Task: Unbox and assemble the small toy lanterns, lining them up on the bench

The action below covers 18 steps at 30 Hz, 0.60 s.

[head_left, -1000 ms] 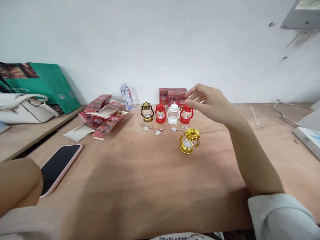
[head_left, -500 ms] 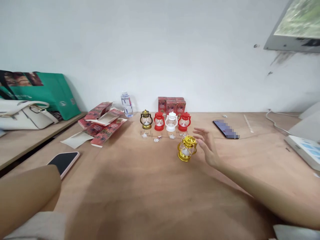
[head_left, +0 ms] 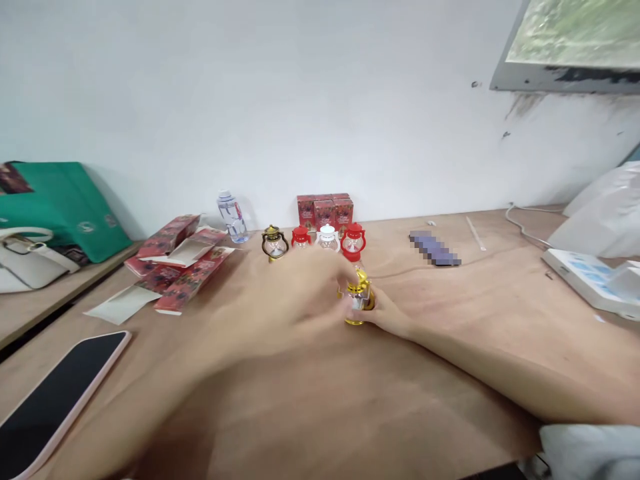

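A small gold lantern stands on the wooden table between both hands. My right hand has its fingers closed round the lantern's right side and lower body. From the left, my left hand reaches to the lantern's top and left side; it is smeared by motion, so its fingers' hold cannot be made out. Behind the hands stand a bronze lantern, a red lantern, a white lantern and another red lantern, the middle two partly hidden by my left hand.
Red boxes stand by the wall, near a water bottle. Opened red packaging and a pink-edged phone lie left. Another phone and a white power strip are on the right; a green bag stands far left.
My left hand has come in from the left to the gold lantern. My right hand has gone from open beside the lantern to closed round it. The view has shifted to the right.
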Available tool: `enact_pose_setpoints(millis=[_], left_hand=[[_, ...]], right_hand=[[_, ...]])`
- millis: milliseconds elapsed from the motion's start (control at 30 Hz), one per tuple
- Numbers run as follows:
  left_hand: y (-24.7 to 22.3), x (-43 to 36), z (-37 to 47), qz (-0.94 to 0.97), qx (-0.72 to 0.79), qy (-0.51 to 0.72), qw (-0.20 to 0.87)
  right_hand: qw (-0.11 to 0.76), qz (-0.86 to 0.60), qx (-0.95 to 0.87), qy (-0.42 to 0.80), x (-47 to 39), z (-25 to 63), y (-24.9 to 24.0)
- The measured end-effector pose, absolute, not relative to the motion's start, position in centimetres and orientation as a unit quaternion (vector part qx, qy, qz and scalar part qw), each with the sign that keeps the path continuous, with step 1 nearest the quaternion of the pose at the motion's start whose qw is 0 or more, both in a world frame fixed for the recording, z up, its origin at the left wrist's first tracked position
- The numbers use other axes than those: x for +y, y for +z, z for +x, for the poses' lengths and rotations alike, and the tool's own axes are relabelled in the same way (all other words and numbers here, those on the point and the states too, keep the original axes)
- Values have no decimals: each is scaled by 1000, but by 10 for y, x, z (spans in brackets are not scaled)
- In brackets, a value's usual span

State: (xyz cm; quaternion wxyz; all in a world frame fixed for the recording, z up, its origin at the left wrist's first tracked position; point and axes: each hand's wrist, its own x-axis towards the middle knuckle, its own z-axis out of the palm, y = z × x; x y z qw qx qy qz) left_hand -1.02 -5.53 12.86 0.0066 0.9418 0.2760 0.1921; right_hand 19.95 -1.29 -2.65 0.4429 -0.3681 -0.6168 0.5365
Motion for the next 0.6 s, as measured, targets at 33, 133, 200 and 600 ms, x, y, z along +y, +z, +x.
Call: enact_pose_setpoints(millis=[33, 133, 200, 600], left_hand=[[119, -52, -1, 956, 251, 151, -21], [87, -38, 23, 966, 224, 50, -120], [72, -29, 31, 956, 248, 34, -151], [115, -14, -1, 939, 282, 192, 37]], right_hand=[[466, -364, -607, 531, -15, 195, -26], [515, -365, -582, 513, -24, 185, -24], [531, -371, -560, 516, -29, 182, -23], [452, -369, -620, 525, -36, 186, -24]])
